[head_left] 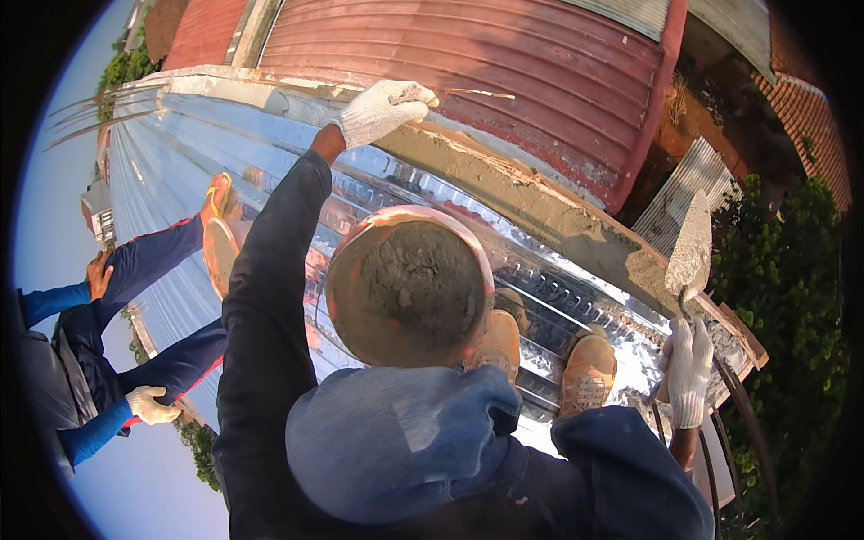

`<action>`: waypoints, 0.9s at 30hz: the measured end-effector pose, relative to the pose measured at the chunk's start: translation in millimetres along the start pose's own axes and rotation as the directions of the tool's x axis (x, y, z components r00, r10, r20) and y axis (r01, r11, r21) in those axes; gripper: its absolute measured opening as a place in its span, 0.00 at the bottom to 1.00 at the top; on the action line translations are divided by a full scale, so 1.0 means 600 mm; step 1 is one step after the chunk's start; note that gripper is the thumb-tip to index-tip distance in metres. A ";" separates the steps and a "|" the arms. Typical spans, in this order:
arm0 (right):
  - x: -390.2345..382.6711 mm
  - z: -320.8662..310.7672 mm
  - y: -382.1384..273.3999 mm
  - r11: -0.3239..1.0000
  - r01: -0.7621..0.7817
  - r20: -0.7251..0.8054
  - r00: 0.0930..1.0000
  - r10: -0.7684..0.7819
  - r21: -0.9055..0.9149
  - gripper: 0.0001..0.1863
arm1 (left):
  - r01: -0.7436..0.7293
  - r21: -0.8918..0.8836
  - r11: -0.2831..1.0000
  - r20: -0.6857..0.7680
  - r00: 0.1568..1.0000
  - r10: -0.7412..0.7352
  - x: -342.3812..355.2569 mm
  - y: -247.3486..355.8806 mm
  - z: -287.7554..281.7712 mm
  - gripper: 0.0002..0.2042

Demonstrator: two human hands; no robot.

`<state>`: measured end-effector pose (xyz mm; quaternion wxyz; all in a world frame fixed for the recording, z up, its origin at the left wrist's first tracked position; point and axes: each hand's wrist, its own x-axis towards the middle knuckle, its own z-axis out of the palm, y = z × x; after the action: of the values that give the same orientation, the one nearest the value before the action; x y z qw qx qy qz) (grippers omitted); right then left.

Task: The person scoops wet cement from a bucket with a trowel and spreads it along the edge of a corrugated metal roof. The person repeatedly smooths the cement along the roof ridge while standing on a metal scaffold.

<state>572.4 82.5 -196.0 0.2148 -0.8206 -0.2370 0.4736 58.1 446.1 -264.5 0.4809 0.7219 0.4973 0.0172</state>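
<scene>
My right hand (689, 371), in a white knit glove, grips a trowel (691, 247); its mortar-smeared blade points up and away, beside the end of the wall. My left hand (385, 112), gloved alike, is stretched over the far edge of the wall with its fingers curled together; whatever they hold, if anything, is hidden. Wet grey mortar coats the narrow wall ledge (531, 200) between my hands. A round, reddish bucket (482, 252) sits before my legs, with grey mortar (418, 288) inside.
Shiny ribbed metal decking (540, 360) lies under my shoes (589, 369). A red corrugated roof (504, 81) lies beyond the wall. At left sits another person (117, 333), with a second bucket (219, 256) nearby. Rebar (747, 414) sticks out near my right hand, beside green foliage (787, 279).
</scene>
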 end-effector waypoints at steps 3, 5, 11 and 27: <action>0.008 0.006 0.004 1.000 0.009 0.008 1.000 -0.009 0.006 0.15 | -0.042 0.212 0.976 0.130 0.991 0.015 0.002 0.025 0.030 0.18; 0.012 0.009 0.003 1.000 0.004 0.023 1.000 -0.005 0.021 0.17 | -0.174 0.315 0.933 0.172 0.977 0.125 -0.001 0.024 0.056 0.19; 0.024 0.011 -0.002 1.000 0.002 0.050 0.999 -0.003 0.022 0.19 | -0.363 0.388 0.847 0.219 0.929 0.297 -0.019 0.013 0.112 0.14; 0.026 0.024 -0.014 0.999 0.030 0.097 0.995 -0.028 -0.011 0.18 | -0.348 0.500 0.793 0.141 0.936 0.322 -0.035 0.053 0.160 0.13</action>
<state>565.0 100.4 -208.5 0.2045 -0.7944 -0.2621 0.5083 117.9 364.3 -283.8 0.2704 0.9009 0.3358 -0.0499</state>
